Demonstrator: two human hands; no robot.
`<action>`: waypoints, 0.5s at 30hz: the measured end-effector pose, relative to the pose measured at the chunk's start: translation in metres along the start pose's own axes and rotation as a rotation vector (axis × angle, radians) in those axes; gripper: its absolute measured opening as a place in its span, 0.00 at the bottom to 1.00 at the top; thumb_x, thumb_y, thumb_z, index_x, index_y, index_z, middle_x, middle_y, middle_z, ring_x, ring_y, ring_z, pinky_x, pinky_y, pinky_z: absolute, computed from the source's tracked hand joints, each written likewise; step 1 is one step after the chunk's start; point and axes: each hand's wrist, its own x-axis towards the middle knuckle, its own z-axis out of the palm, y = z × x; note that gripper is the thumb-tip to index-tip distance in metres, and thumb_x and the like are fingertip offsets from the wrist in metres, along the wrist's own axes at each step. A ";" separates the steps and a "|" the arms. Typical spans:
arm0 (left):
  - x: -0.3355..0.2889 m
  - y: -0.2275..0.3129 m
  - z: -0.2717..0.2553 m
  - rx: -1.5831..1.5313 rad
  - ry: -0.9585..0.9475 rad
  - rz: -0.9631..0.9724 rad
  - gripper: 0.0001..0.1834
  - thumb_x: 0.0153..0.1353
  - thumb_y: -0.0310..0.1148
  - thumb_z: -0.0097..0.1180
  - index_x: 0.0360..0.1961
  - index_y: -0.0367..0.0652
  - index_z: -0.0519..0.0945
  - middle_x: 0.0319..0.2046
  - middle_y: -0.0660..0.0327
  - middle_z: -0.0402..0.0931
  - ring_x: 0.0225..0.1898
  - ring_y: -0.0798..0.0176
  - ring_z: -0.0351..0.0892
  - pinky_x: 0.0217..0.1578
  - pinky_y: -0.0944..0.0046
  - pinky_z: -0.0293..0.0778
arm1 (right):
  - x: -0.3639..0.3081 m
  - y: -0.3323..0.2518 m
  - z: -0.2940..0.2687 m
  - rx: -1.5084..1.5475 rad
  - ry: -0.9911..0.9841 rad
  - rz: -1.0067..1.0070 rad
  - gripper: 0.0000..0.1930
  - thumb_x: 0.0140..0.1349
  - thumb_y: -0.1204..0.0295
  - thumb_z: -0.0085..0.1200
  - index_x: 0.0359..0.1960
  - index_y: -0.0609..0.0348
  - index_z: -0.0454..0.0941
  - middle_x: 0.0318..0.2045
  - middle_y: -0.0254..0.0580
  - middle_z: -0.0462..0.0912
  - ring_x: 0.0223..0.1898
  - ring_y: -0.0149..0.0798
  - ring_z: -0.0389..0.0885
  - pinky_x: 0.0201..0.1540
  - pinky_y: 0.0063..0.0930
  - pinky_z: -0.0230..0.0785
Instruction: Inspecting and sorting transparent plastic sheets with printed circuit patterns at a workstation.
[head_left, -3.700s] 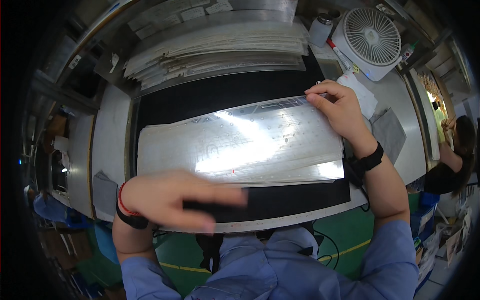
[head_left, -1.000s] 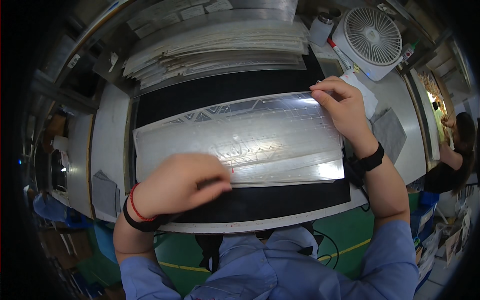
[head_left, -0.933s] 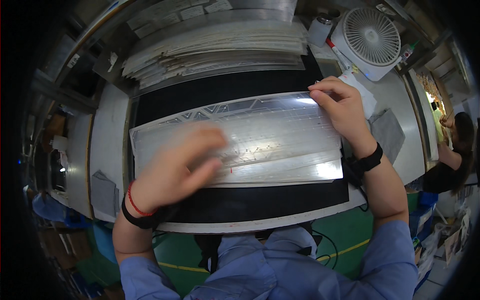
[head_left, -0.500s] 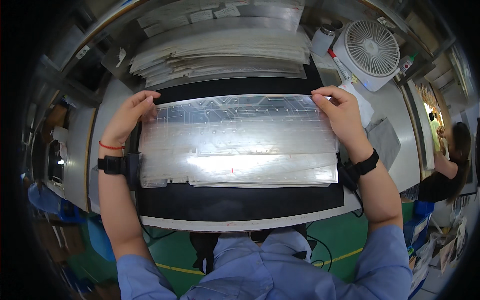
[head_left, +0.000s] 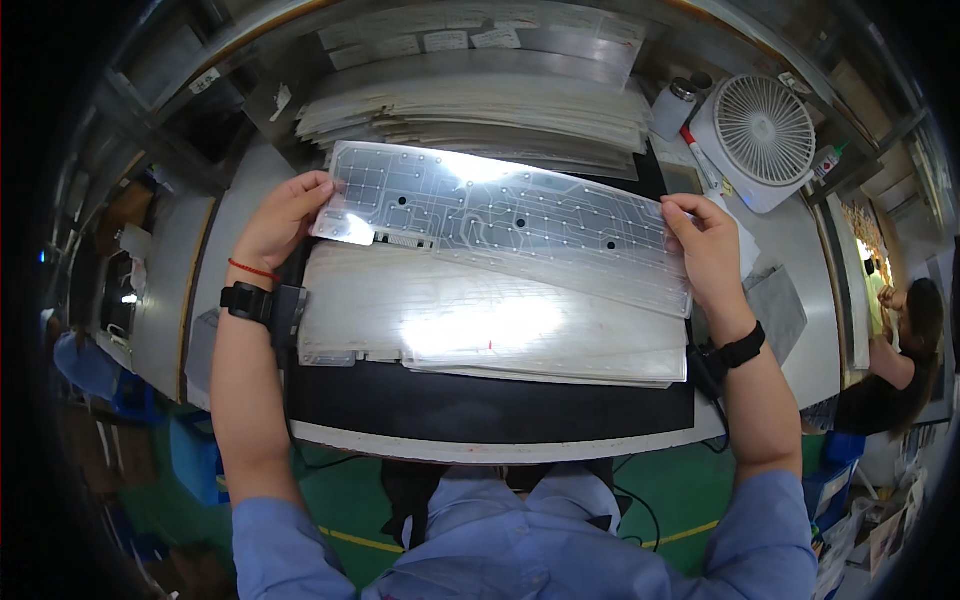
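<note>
Between my two hands a clear plastic circuit sheet (head_left: 480,215), printed with fine traces and dots, is held up by its short ends. It tilts, with its left end farther from me than its right. My left hand (head_left: 285,220) pinches the left edge between thumb and fingers. At the right end, my right hand (head_left: 705,245) grips the upper corner, its thumb on top. Under the raised sheet lies a stack of similar translucent sheets (head_left: 540,345), its near edge uneven, resting on a black mat (head_left: 500,405).
Behind the mat rises another, thicker pile of sheets (head_left: 480,105). A white fan (head_left: 765,130), a bottle (head_left: 675,108) and a red-capped marker (head_left: 697,150) stand at the back right. Grey cloth (head_left: 775,305) lies right of my hand. Another person (head_left: 900,360) is at the far right.
The top sheet has come up off the near stack in both hands, its left end swung up and away from me. The stack's upper surface now shows beneath it.
</note>
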 end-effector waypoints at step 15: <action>0.007 -0.008 -0.010 -0.114 0.238 0.124 0.12 0.70 0.40 0.49 0.42 0.44 0.78 0.28 0.74 0.74 0.27 0.80 0.68 0.26 0.76 0.61 | 0.005 0.004 -0.003 0.221 0.001 0.088 0.10 0.70 0.66 0.50 0.36 0.58 0.79 0.22 0.22 0.74 0.21 0.17 0.66 0.25 0.14 0.58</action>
